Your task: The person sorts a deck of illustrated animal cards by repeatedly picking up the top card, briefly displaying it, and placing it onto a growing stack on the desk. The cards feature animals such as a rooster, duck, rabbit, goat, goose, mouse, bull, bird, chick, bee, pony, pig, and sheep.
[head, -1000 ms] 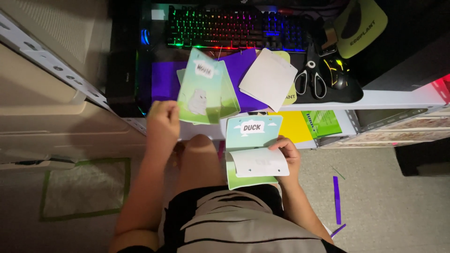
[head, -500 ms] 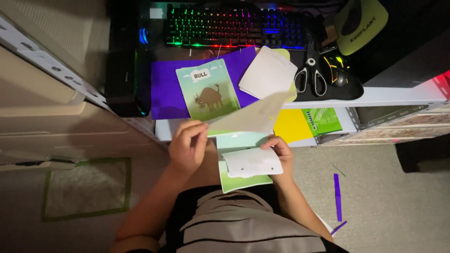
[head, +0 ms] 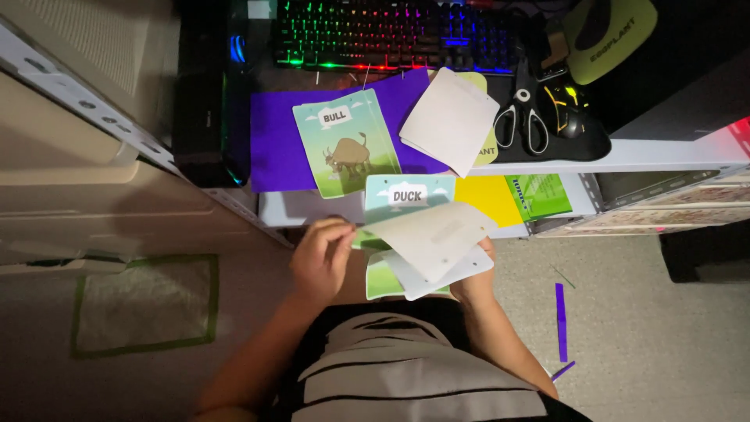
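My right hand [head: 473,275] holds a small stack of picture cards [head: 406,234] over my lap; the top one shows a duck picture on teal and green. My left hand [head: 322,256] pinches the edge of a pale, blank-backed card [head: 431,238] that is tilted across the stack. On the desk ahead, a card with a brown bull [head: 346,148] lies face up on a purple sheet [head: 273,141]. A white face-down card pile [head: 451,119] lies to its right.
A rainbow-lit keyboard [head: 375,35] spans the back of the desk. Scissors [head: 525,117] and a black mouse [head: 569,109] sit at the right, with yellow [head: 488,199] and green [head: 539,195] sheets at the desk's front edge. Purple strips [head: 560,320] lie on the floor.
My left hand laid the bull card on the purple sheet, came back to the stack and is now turning a pale card across it. The duck card shows again.
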